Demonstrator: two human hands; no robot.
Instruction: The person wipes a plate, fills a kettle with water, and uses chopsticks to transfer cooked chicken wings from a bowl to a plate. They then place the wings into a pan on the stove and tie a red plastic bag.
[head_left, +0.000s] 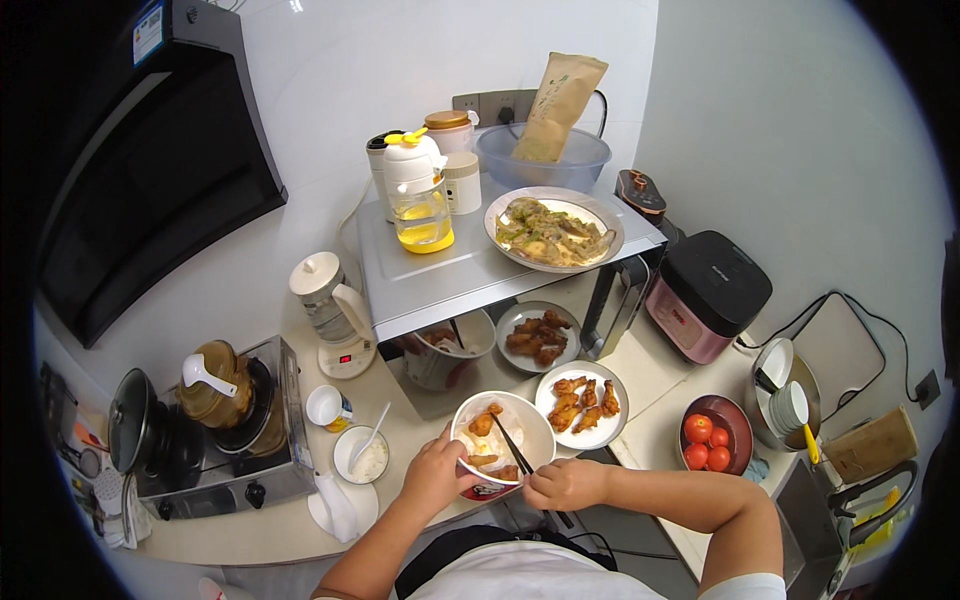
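A paper bucket with a white lining is tilted towards me, and my left hand grips its left rim. Inside lie a few pieces of fried chicken. My right hand holds a pair of black chopsticks low on their shafts. Their tips reach into the bucket and meet a chicken piece near its far wall. Just right of the bucket, a white plate carries several browned chicken pieces. The bucket and plate are mirrored in the microwave's glossy front.
On the microwave stand a dish of cooked food, a yellow-based bottle and a blue basin. A gas stove, electric kettle and bowl of rice are left. A rice cooker and tomatoes are right.
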